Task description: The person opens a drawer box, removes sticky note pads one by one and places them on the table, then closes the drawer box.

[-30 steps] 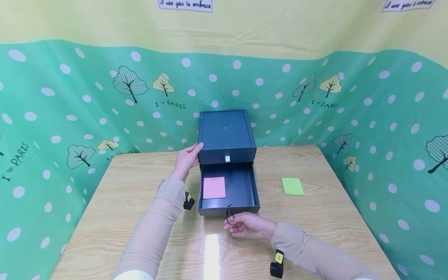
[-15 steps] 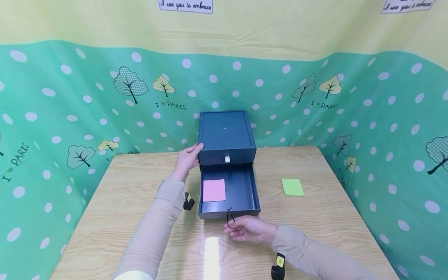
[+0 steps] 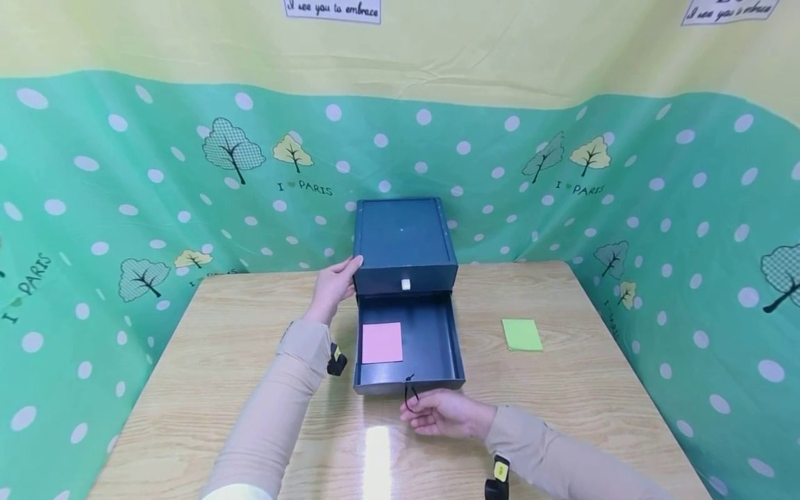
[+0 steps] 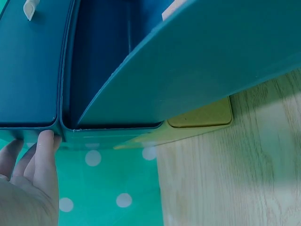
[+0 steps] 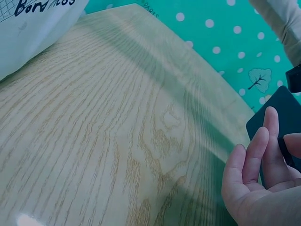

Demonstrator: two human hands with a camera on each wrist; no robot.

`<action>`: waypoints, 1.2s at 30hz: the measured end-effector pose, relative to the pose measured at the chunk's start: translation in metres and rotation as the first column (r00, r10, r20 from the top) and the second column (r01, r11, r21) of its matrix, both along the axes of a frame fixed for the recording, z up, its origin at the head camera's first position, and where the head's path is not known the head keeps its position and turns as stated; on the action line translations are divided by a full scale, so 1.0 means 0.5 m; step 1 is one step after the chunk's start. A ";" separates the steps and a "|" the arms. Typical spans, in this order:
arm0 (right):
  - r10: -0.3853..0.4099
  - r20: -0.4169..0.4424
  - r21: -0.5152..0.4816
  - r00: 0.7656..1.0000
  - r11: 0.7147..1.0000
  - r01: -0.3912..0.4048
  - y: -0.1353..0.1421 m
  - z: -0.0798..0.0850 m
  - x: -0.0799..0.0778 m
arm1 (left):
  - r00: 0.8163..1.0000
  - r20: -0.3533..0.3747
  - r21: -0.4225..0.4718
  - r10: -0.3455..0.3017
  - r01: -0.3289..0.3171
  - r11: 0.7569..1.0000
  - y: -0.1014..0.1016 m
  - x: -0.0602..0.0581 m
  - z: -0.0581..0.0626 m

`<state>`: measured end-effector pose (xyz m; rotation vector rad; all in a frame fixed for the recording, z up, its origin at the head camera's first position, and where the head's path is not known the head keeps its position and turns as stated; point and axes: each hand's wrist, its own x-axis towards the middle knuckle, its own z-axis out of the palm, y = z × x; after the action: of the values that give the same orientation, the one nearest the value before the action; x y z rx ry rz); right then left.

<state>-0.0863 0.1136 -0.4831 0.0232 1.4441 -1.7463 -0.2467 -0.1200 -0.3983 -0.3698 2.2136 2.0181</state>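
Note:
A dark blue drawer cabinet (image 3: pixel 403 232) stands at the table's far edge, its upper drawer (image 3: pixel 381 280) closed. Below that, a pulled-out drawer (image 3: pixel 431 347) holds a square pink sticky note (image 3: pixel 382 343) on its left side. My left hand (image 3: pixel 331 288) rests against the cabinet's left side; in the left wrist view its fingers (image 4: pixel 45 150) press near the front edge. At the drawer's front, my right hand (image 3: pixel 446 413) pinches a black cord loop (image 3: pixel 406 397) between thumb and fingers. The same cord (image 5: pixel 285 151) shows in the right wrist view.
A green sticky note pad (image 3: pixel 522 335) lies on the wooden table (image 3: pixel 250 333) right of the cabinet. Under the pulled-out drawer, the left wrist view shows a yellow section (image 4: pixel 202 113). A patterned green cloth (image 3: pixel 400 153) hangs behind and on both sides.
The lower drawer has slid slightly farther out toward me, carrying the pink sticky note. My right hand has come nearer with the cord; my left hand stays on the cabinet's side.

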 end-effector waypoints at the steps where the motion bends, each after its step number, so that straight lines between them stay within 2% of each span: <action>1: 0.001 0.001 0.003 1.000 1.000 -0.001 0.000 0.000 0.001 | 1.000 -0.001 -0.001 0.001 -0.001 1.000 0.000 0.000 0.000; 13: 0.051 0.005 -0.012 0.999 0.999 -0.051 0.007 -0.010 0.002 | 1.000 0.000 0.008 -0.004 0.004 1.000 -0.001 -0.003 -0.002; 21: 0.052 -0.008 -0.011 0.999 0.999 -0.052 0.009 -0.013 -0.002 | 1.000 0.002 0.017 -0.003 0.003 1.000 -0.001 -0.002 -0.001; 26: 0.114 -0.054 0.006 0.992 0.994 -0.113 0.016 -0.015 -0.006 | 1.000 0.008 0.012 0.000 0.000 1.000 -0.002 -0.003 -0.002; 29: 0.193 -0.131 0.088 0.972 0.979 -0.183 0.023 -0.013 -0.013 | 1.000 0.011 0.008 0.003 -0.003 1.000 -0.001 -0.004 -0.003; 31: 0.266 -0.190 0.152 0.945 0.959 -0.240 0.028 -0.010 -0.018 | 1.000 0.014 0.007 0.003 -0.003 1.000 -0.001 -0.005 -0.002; 36: 0.458 -0.289 0.315 0.841 0.875 -0.369 0.038 0.004 -0.029 | 1.000 0.012 0.010 0.003 -0.003 1.000 -0.001 -0.004 0.000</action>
<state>-0.1006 0.1326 -0.4809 -0.4687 1.7661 -1.2406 -0.2488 -0.1204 -0.3985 -0.3829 2.1960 2.0228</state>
